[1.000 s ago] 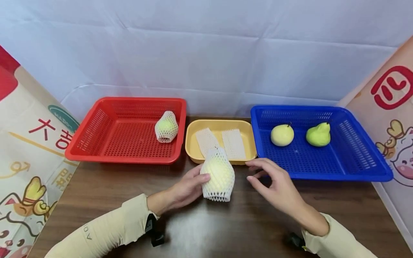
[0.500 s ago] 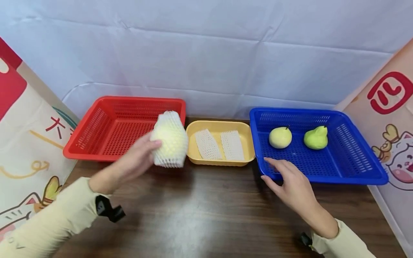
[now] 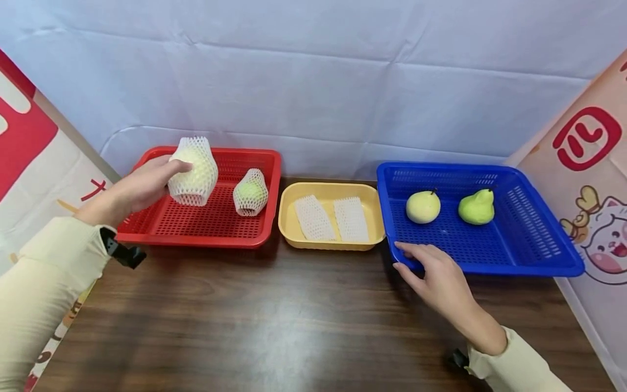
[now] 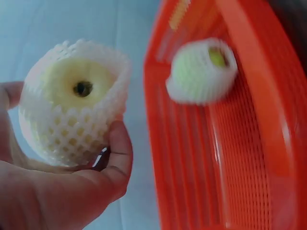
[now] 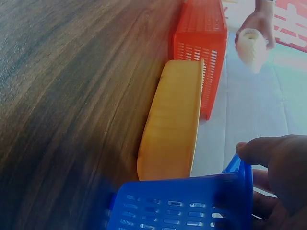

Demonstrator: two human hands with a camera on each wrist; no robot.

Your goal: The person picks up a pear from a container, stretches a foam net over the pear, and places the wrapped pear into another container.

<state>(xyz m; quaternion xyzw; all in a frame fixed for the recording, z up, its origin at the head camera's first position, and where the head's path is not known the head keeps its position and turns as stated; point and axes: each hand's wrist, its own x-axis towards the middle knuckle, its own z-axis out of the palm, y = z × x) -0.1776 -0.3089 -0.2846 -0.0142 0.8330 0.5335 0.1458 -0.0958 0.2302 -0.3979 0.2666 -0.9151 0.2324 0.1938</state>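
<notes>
My left hand (image 3: pixel 147 182) grips a pale yellow pear in a white foam net (image 3: pixel 193 171), thumb across its front. Both are above the left part of the red basket (image 3: pixel 196 239). In the left wrist view the pear's dark end shows through the net's opening. Inside the basket, to the right, sits another netted pear (image 3: pixel 251 193), greener. My right hand (image 3: pixel 438 277) rests at the near left corner of the blue basket (image 3: pixel 499 265), its fingertips at the rim. A round yellow pear (image 3: pixel 423 207) and a green pear (image 3: pixel 477 207) lie there without nets.
Between the baskets stands a shallow yellow tray (image 3: pixel 333 244). Two flat white foam nets (image 3: pixel 315 219) lie in it side by side. Everything stands on a brown wooden table (image 3: pixel 284 316), with a pale cloth wall (image 3: pixel 313 87) behind.
My left hand has carried the netted pear from in front of the yellow tray leftward and up over the red basket. My right hand has moved slightly right onto the blue basket's rim.
</notes>
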